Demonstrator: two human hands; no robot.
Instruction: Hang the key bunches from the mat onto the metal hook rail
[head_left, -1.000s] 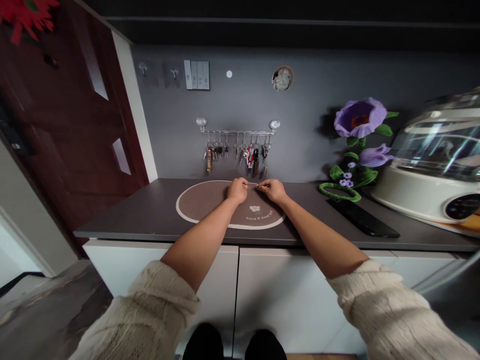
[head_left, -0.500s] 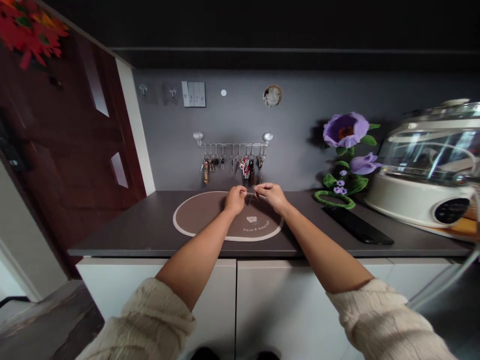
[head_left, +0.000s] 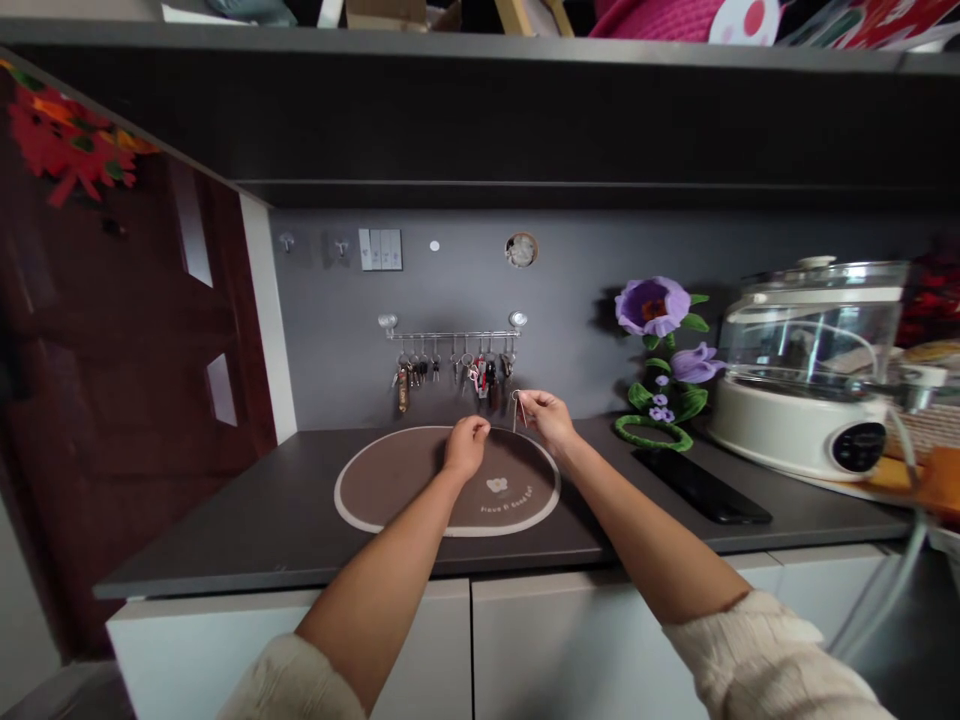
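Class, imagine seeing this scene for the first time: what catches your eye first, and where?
Over the oval brown mat on the counter, the right hand pinches a small key ring; the left hand is curled beside it. A rail of keys hangs on the grey wall behind, a purple flower to its right.

Matt dark countertop (head_left: 247,520), shiny metal key ring (head_left: 516,400), glossy wooden door (head_left: 112,420).

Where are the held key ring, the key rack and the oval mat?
key ring (head_left: 516,398): head view, its metal loop.
key rack (head_left: 450,335): head view, rail's middle.
oval mat (head_left: 386,482): head view, bare left half.
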